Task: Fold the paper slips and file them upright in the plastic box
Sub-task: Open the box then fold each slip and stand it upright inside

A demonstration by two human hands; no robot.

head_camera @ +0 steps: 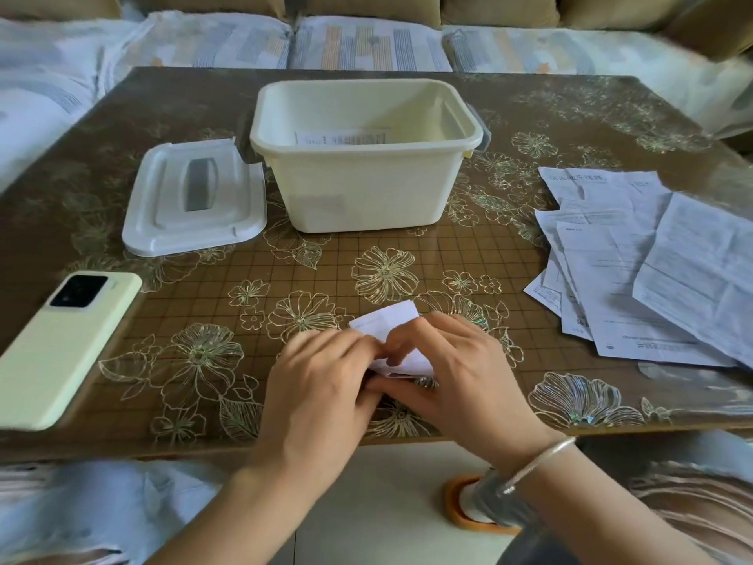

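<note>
Head view, down onto a brown table (407,254) with gold flower print. Close to the near edge, both hands together on 1 small white paper slip (387,320); resting on the tabletop or just above it, cannot tell which. Left hand (322,373) with fingers curled, tips pinching the slip's left side. Right hand (456,369) with fingers bent over the slip's middle and thumb tucked beneath, gripping it too, and a thin silver bangle (538,462) on that wrist. Partly folded, with 1 corner poking out past the knuckles toward the box and a lower flap showing between the 2 hands.

Farther back, mid-table, a cream plastic box (366,189), open and upright, with grey clasps at its 2 short ends. Inside, 1 printed slip (342,137), only a strip of it visible above the near rim; upright or flat, cannot tell. Just left of the box, a white lid (163,205) lying flat, grey handle in its middle. Nearer on the left, well apart from the hands, a pale green phone (61,348), camera side up. On the right, a loose overlapping heap of unfolded, creased printed sheets (635,258), running out of the frame.

Behind the table, a sofa (366,42) with patterned covers.
</note>
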